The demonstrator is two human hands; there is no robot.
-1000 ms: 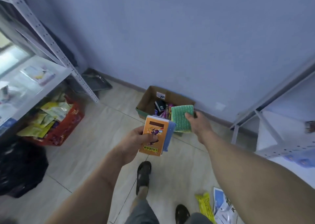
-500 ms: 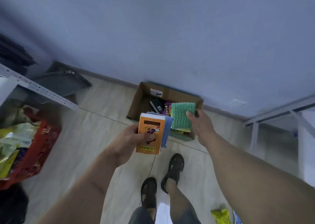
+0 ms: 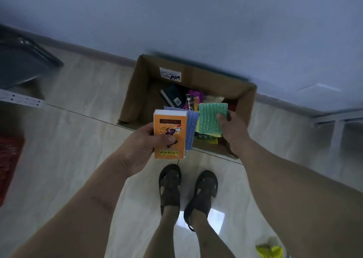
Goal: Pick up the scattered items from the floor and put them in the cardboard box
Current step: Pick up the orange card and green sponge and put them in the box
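Note:
An open cardboard box (image 3: 137, 84) stands on the floor against the wall, with several packets and a dark item inside. My left hand (image 3: 143, 145) grips an orange box (image 3: 170, 134) with a blue packet (image 3: 191, 128) held behind it, just in front of the cardboard box's near edge. My right hand (image 3: 232, 130) holds a green sponge pad (image 3: 211, 120) over the right half of the cardboard box's opening.
My two sandalled feet (image 3: 186, 187) stand on the tiled floor right before the box. A yellow packet (image 3: 270, 251) lies on the floor at the lower right. A red basket (image 3: 8, 159) and a metal shelf rail (image 3: 21, 100) are at the left, a white rack (image 3: 337, 120) at the right.
I have stepped closer to the cardboard box and look more steeply down. Both hands have come nearer its opening, still holding their items.

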